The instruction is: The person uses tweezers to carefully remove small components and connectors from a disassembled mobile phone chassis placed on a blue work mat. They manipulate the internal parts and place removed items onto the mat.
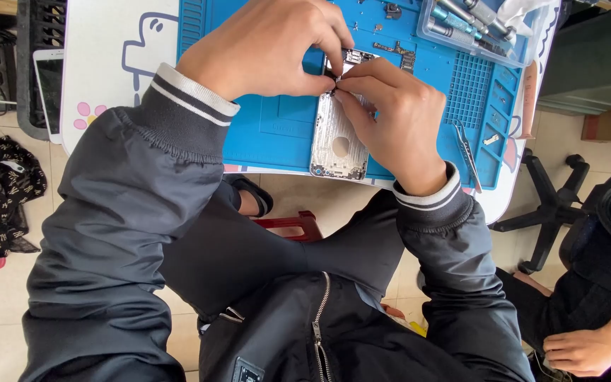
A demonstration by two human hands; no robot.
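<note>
A silver phone housing (337, 145) lies open on the blue work mat (277, 131), its inside facing up. My left hand (266, 46) bends over the housing's far end, fingertips pinched on a small part there. My right hand (390, 117) rests beside it, thumb and forefinger pressed against the same spot at the top of the housing. The part between the fingertips is too small to identify. Both arms wear a dark jacket with striped cuffs.
Tweezers (467, 152) lie on the mat right of my right hand. A clear box of screwdriver tools (472, 28) stands at the far right. A white phone (49, 88) lies left of the white table (104, 64). Another person's hand (581, 351) shows at bottom right, near a chair base (549, 205).
</note>
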